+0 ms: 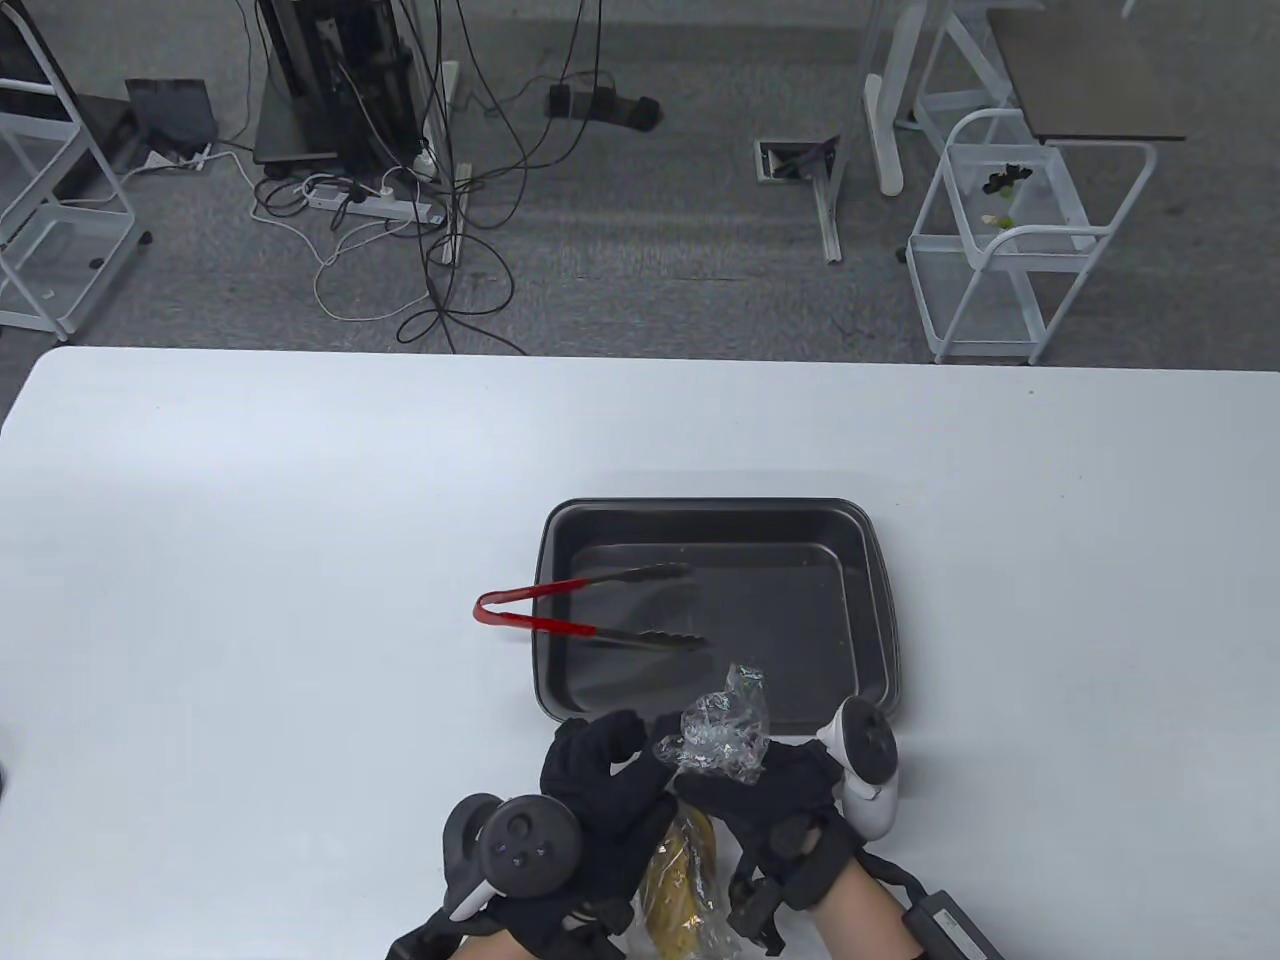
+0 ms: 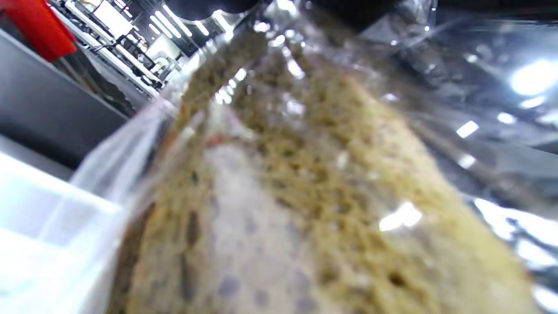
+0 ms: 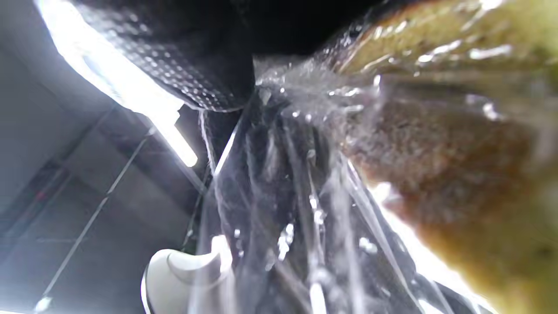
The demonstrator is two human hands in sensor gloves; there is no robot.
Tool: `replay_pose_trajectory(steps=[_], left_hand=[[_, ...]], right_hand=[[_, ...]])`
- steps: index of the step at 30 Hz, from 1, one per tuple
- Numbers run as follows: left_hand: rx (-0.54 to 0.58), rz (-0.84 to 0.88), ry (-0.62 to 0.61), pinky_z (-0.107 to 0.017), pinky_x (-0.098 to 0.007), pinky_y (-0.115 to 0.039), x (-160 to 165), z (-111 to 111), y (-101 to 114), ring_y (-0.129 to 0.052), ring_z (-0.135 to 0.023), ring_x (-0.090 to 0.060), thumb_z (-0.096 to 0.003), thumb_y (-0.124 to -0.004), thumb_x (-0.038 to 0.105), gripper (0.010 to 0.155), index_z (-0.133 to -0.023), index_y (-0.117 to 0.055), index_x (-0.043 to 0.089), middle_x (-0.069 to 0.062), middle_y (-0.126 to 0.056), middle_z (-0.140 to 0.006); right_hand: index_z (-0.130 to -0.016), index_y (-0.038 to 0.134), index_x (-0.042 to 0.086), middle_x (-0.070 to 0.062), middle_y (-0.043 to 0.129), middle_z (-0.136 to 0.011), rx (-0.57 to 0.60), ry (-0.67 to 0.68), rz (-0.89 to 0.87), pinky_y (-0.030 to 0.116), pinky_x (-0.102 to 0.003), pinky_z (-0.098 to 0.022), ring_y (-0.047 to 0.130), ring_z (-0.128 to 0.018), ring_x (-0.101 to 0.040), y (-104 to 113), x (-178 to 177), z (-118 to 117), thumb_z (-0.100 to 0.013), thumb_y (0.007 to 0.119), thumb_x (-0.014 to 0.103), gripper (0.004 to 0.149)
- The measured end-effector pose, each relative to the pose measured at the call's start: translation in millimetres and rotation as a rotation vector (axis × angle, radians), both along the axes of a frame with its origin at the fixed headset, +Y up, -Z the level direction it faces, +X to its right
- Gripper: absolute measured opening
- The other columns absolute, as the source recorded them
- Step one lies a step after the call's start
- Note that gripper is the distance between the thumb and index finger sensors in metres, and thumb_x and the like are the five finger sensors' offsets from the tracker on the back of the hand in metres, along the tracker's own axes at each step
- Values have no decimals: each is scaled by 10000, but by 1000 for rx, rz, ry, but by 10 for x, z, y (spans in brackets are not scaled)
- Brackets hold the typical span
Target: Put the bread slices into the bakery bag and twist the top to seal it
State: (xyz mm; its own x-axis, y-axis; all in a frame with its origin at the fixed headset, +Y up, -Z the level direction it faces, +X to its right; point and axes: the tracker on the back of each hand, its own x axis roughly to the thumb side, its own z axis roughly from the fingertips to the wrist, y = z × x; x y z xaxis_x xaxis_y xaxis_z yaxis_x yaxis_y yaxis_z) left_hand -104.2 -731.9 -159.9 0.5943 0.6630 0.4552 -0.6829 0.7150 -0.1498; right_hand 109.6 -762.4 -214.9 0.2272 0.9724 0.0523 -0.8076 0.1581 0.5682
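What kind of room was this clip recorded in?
Probably a lab or office workspace, not a kitchen: grey carpet floor, a power strip with tangled cables, white wire carts, and a plain white table.

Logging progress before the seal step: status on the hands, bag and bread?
Both hands, left hand and right hand, grip the bag at its bunched neck. Bread inside. Tongs rest on the tray, clear.

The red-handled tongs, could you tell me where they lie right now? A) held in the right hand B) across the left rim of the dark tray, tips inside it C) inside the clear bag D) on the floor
B: the tongs rest across the tray's left rim with their tips inside, and neither hand touches them.
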Motion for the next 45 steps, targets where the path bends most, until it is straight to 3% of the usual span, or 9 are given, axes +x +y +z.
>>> replay_pose_trajectory(steps=[2, 6, 12, 18, 20, 28, 33, 38, 45], left_hand=[[48, 54, -13, -838, -666, -263, -51, 11, 68, -518, -1002, -339, -533, -728, 474, 643, -1117, -465, 412, -110, -383, -1132], [187, 107, 87, -848, -649, -337, -260, 38, 202, -652, -952, -295, -537, -743, 463, 593, -1090, -551, 366, -70, -537, -1088], [460, -175, 70, -856, -639, -369, -185, 183, 293, -712, -929, -264, -516, -805, 496, 546, -1028, -673, 360, -30, -628, -1049], [561, -267, 115, -853, -635, -392, -43, 278, 295, -753, -909, -259, -507, -827, 499, 506, -977, -744, 332, -9, -713, -998], [643, -290, 167, -843, -621, -437, -29, 316, 329, -819, -851, -239, -510, -832, 483, 413, -897, -823, 341, 9, -792, -927], [678, -464, 121, -849, -627, -432, 154, 420, 345, -817, -847, -243, -512, -817, 469, 416, -880, -831, 277, -5, -800, -911], [627, -402, -1, -868, -623, -424, -6, 375, 386, -804, -874, -238, -460, -849, 529, 503, -912, -807, 312, 0, -783, -940], [787, -559, 63, -877, -621, -416, -76, 441, 462, -755, -937, -242, -398, -958, 520, 724, -1033, -625, 422, 7, -705, -1023], [934, -656, 93, -866, -609, -400, 139, 501, 379, -721, -937, -254, -409, -918, 545, 634, -977, -701, 365, -15, -661, -1023]], right_hand=[[-770, 808, -65, -237, 738, -973, 7, 79, -72, 503, -747, -655, 808, -817, -468, 37, -17, -8, -447, 952, 339, 537], [-775, 812, -77, -240, 738, -982, 8, 169, -121, 474, -757, -662, 801, -827, -473, 57, -31, 5, -457, 936, 334, 534], [-764, 812, -110, -248, 713, -998, 21, 255, -101, 426, -765, -666, 770, -850, -485, 66, -88, 17, -473, 909, 331, 537], [-754, 818, -117, -264, 679, -1015, 33, 246, -66, 402, -765, -662, 736, -866, -503, 66, -86, 17, -469, 909, 332, 539], [-757, 815, -120, -272, 670, -1016, 29, 220, -46, 397, -769, -657, 729, -865, -509, 51, -74, 7, -470, 910, 327, 540], [-757, 784, -128, -292, 638, -1008, 51, 61, 90, 388, -781, -637, 708, -850, -522, 107, -22, 25, -480, 885, 330, 544], [-745, 782, -140, -301, 645, -997, 46, 24, 160, 393, -783, -630, 713, -839, -528, 149, 6, 21, -482, 877, 324, 542], [-734, 783, -153, -314, 638, -992, -69, 108, 150, 375, -782, -634, 699, -838, -542, 57, 9, -20, -488, 874, 317, 538], [-734, 779, -162, -324, 618, -999, -114, 215, 139, 348, -786, -634, 675, -847, -557, 27, -102, 34, -497, 861, 313, 537]])
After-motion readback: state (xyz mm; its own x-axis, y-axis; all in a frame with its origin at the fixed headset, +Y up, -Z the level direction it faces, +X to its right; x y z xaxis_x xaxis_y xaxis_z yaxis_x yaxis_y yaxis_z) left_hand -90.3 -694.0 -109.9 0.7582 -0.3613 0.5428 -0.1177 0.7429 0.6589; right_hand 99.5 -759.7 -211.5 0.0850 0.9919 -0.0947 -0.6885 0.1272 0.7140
